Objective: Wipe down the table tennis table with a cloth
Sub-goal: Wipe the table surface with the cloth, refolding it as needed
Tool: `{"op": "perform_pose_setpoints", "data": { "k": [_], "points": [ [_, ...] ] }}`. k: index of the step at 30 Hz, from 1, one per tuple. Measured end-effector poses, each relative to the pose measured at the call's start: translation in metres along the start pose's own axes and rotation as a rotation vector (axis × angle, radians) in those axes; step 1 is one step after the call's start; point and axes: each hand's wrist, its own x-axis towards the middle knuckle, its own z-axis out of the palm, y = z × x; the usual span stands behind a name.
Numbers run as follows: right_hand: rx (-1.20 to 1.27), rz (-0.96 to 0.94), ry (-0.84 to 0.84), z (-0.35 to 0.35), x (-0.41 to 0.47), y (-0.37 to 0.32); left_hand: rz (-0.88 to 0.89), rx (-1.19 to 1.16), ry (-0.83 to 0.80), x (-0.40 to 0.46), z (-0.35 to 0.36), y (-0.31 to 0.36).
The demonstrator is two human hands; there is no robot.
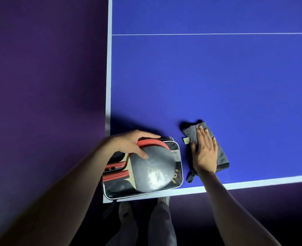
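Blue table tennis table, near corner. Left hand w/ fingers curled round a paddle atop its case. Right hand rests flat, fingers straight & together, on folded grey cloth.

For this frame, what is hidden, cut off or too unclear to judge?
Head view only:
- The grey cloth: the middle is covered by the flat right hand, so its contact with the table there is unseen.
- The paddle: glare blurs the black face; its upper edge sits under the left hand.
- The paddle case: print mostly covered by the paddle, unreadable.
- Table: cut off by the top and right edges; dust or marks cannot be judged.
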Motion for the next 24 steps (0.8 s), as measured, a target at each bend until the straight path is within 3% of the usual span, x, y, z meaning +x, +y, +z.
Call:
{"op": "perform_pose_setpoints", "data": {
  "k": [5, 11, 21, 24],
  "points": [
    [0.022, -0.036, -0.002, -0.004, 0.024, 0.016, -0.043, 0.060, -0.043, 0.022, 0.023, 0.012],
    [-0.003, -0.029, -0.008, -0.003, 0.024, 0.016, -0.059, 0.121, 0.046, 0.023, 0.049, 0.010],
    [0.021, -0.120, -0.081, 0.000, 0.044, 0.013, -0.200, 0.087, 0.085, 0.021, 0.034, 0.013],
    [0.033, -0.186, -0.092, 0.008, 0.064, 0.007, -0.180, 0.098, 0.222, 0.022, 0.032, 0.017]
  ]
}}
